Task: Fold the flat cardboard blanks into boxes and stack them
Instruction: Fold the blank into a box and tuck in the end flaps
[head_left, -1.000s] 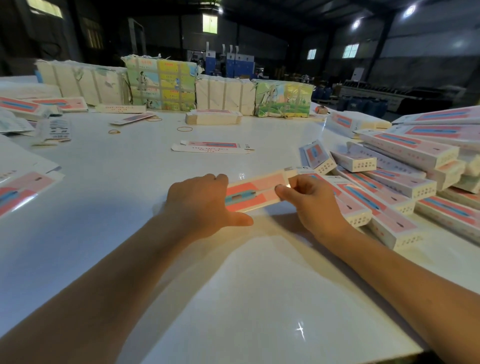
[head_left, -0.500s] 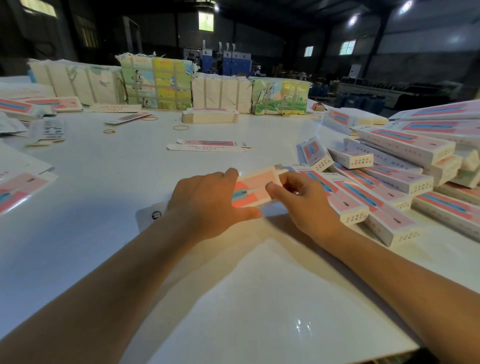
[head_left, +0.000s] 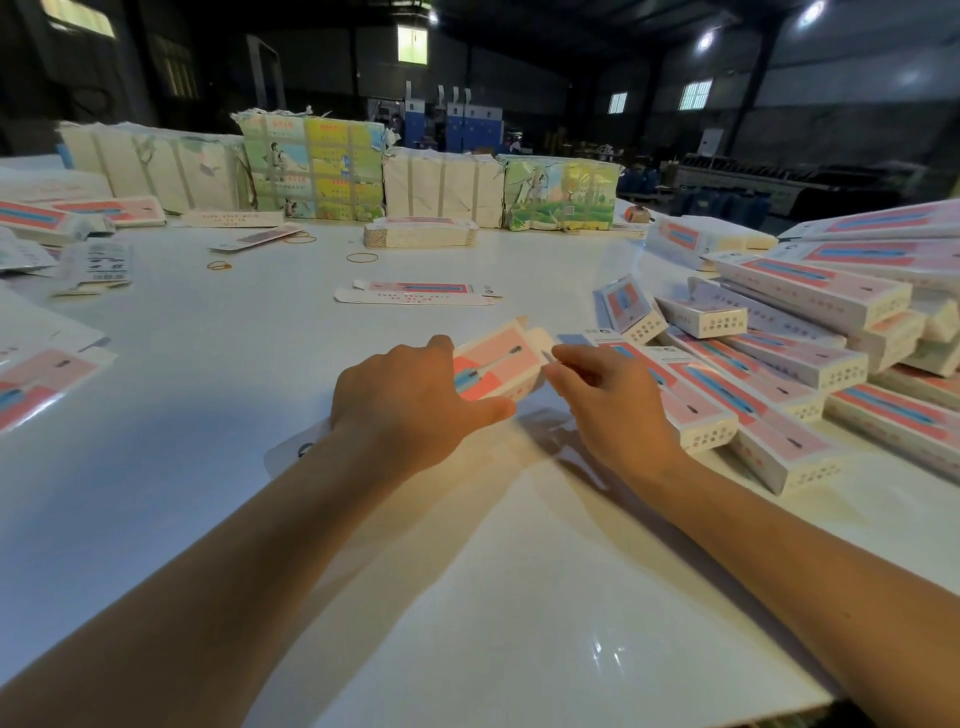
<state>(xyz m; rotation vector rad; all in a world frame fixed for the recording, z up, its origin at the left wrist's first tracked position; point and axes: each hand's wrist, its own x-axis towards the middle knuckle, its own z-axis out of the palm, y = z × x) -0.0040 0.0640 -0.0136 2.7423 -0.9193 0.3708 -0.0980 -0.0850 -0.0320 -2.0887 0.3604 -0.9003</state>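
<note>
Both hands: left hand (head_left: 410, 402) grips glossy pink carton (head_left: 496, 366); right hand (head_left: 610, 402) pinches flap.

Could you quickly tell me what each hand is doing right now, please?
Left hand: grips the pink box being folded, thumb curled under it.
Right hand: fingertips pinch the box's end flap.
</note>
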